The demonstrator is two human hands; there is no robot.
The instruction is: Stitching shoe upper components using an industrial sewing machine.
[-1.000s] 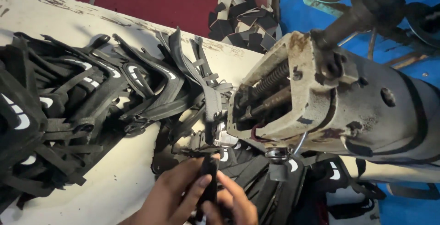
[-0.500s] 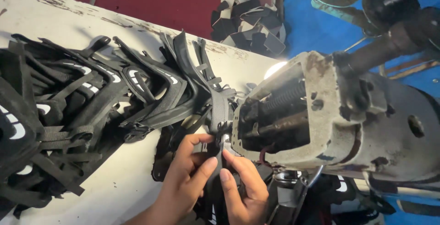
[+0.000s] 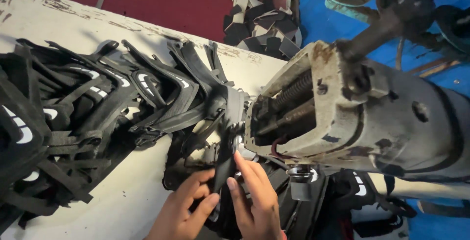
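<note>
At the tabletop's [image 3: 122, 205] near edge, a black strap piece [image 3: 221, 171] is pinched between the left hand [image 3: 188, 205] and right hand [image 3: 254, 201], just under the worn sewing machine head [image 3: 362, 117]. Black straps [image 3: 88, 117] are heaped farther left.

Small stitching workshop, likely footwear. Worn, rusting sewing machine [image 3: 362, 117] sitting over a scuffed white tabletop [image 3: 122, 205]; black straps [image 3: 98, 108] piling up across it; cut black pieces [image 3: 259, 22] lying heaped on the floor behind.
</note>
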